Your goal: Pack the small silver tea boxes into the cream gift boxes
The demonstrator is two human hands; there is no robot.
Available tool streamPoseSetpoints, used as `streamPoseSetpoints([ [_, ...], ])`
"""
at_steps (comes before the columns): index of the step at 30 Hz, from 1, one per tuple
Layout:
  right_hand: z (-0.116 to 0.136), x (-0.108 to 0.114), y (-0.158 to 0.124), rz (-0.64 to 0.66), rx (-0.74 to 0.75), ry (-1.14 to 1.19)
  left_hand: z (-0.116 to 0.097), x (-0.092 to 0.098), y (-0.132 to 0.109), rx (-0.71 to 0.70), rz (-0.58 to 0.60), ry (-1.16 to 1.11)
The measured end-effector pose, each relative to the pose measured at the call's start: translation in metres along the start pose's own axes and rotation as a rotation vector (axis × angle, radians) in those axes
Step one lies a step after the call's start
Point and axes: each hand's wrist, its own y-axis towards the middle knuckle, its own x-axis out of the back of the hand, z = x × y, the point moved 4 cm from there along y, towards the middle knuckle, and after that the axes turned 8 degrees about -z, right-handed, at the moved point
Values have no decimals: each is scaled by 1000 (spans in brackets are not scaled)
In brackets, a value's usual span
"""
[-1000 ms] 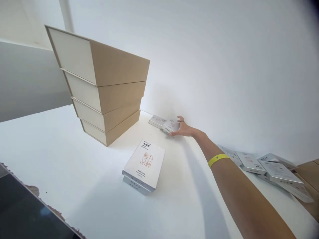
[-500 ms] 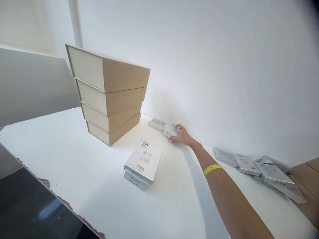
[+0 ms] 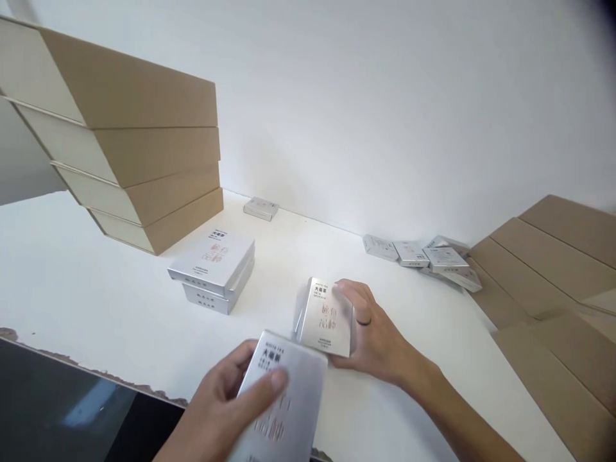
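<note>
My left hand (image 3: 231, 398) grips a silver-white tea box (image 3: 293, 398) close to the camera, thumb across its printed front. Just beyond it, my right hand (image 3: 370, 327) holds another such tea box (image 3: 325, 317) from its right side, thumb and fingers around it. The near box overlaps the lower edge of the far one in view; whether they touch I cannot tell. To the left of both hands, a small stack of tea boxes (image 3: 212, 260) lies on the white table (image 3: 279, 269), printed face up.
Large beige boxes (image 3: 158, 154) stand stacked at the left. One tea box (image 3: 260, 208) lies by the wall. Several more tea boxes (image 3: 445, 258) lie in a loose heap at the right, beside brown cartons (image 3: 539, 282). The table's front edge (image 3: 96, 372) is chipped.
My right hand has drawn back from the wall, bringing a tea box nearer. My left hand has come into view with a tea box. The view has shifted to the right.
</note>
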Motion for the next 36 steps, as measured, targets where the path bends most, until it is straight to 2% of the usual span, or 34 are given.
streamPoseSetpoints([
  [3,18,10,-24,-166,189,-142,-13,-25,13,-195,161,132],
  [6,26,14,-36,-286,274,-288,-16,-38,24,-438,271,297],
  [8,28,14,-41,-383,336,-357,-13,-41,31,-517,407,424],
  [11,29,12,-46,-491,425,-392,-8,-37,40,-533,588,638],
  [13,30,8,-48,-495,459,-380,-9,-31,45,-534,636,735],
  [17,35,4,-53,-463,508,-278,-18,-31,58,-593,638,796],
  [20,35,10,-57,-410,506,-156,-18,-37,65,-496,720,743],
  [23,31,21,-65,-300,488,-122,-18,-37,67,-445,704,737],
  [25,29,29,-71,-202,403,-99,-16,-34,68,-430,657,785],
  [26,27,31,-73,-151,307,-53,-15,-32,69,-422,640,811],
  [28,21,31,-75,-62,13,117,-12,-32,70,-432,637,834],
  [30,17,22,-75,51,-291,373,-12,-37,71,-464,674,777],
  [31,17,17,-73,119,-393,499,-12,-41,71,-478,698,737],
  [33,15,11,-64,196,-446,656,-14,-45,68,-485,734,686],
  [34,11,14,-56,164,-418,688,-15,-44,65,-487,731,688],
  [36,-7,25,-30,16,-370,661,-16,-36,56,-498,677,707],
])
